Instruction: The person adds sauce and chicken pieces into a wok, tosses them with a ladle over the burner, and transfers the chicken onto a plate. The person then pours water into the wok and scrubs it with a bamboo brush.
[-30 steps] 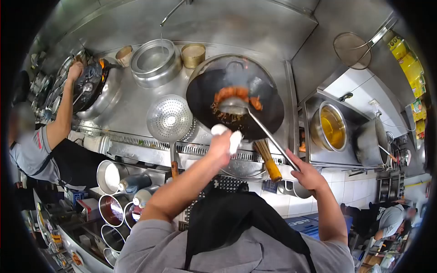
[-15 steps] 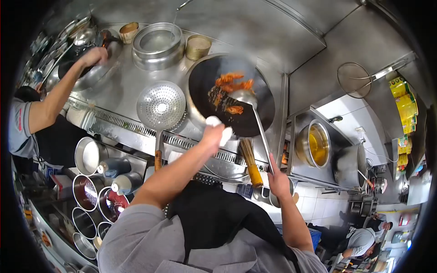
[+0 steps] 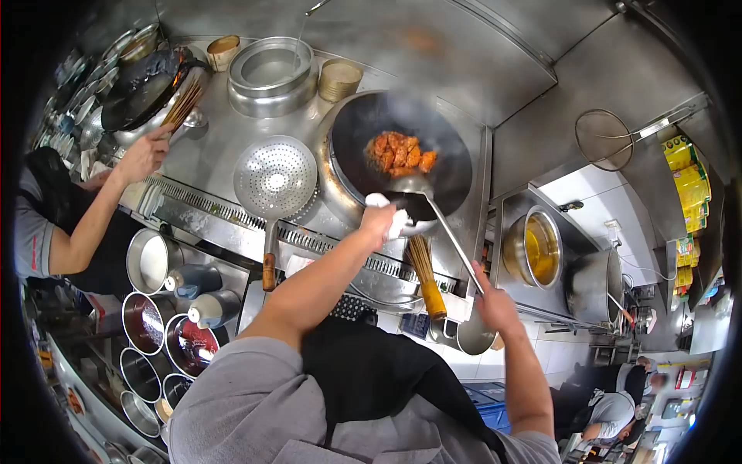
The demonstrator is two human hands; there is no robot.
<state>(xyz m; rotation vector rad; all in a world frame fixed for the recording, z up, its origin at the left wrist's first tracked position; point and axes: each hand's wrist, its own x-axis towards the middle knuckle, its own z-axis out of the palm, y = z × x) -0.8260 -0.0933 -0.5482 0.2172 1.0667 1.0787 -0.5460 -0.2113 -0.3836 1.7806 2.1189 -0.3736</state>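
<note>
We have the steel surface (image 3: 209, 164) running across the view, with the big dark wok (image 3: 456, 174) on it, right of centre. Perforated strainer (image 3: 275, 179) lies just left of the wok, wooden handle toward us. Next down, the long ladle (image 3: 447, 232) slants into the wok; our right hand (image 3: 497, 308) has its grip clamped on the handle, bowl just beside the near edge of the food. Yellow-handled brush (image 3: 427, 282) sits at the front edge, between our hands. The food (image 3: 400, 153), glossy red-orange pieces, is bunched inside the wok. Our left hand (image 3: 376, 224) has its grip clamped on a white cloth (image 3: 398, 223) at the near rim; can't tell what's under it. We judge the step as stirring or tossing over heat; the next move calls for a firm left grip, wok steady, ladle bowl low against the pieces.
</note>
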